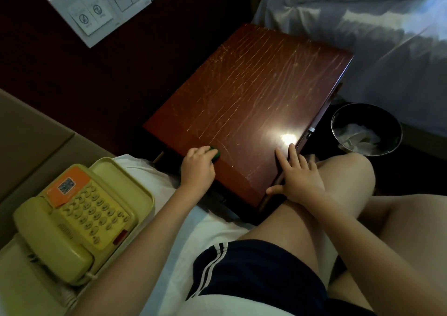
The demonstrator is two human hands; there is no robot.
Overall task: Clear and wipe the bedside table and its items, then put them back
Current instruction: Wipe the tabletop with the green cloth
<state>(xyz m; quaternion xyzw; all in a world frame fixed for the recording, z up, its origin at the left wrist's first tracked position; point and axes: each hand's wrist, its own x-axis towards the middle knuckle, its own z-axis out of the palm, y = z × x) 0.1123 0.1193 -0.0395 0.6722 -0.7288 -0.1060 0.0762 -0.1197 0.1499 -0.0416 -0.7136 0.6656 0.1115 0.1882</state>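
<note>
Room dim overall. We note a dark maroon wall (60,74) at upper left, carrying white switch plates (96,8). Against it stands the table (254,93), dark red wood with a scratched top and one bright glare spot near its front right edge. To the right is a bed (362,25) with rumpled white linen, lit bluish. Just beside the table, on the dark floor (423,170), a round metal bin (377,113) holds something crumpled and white. Beige padded panels (29,127) sit at left.
</note>
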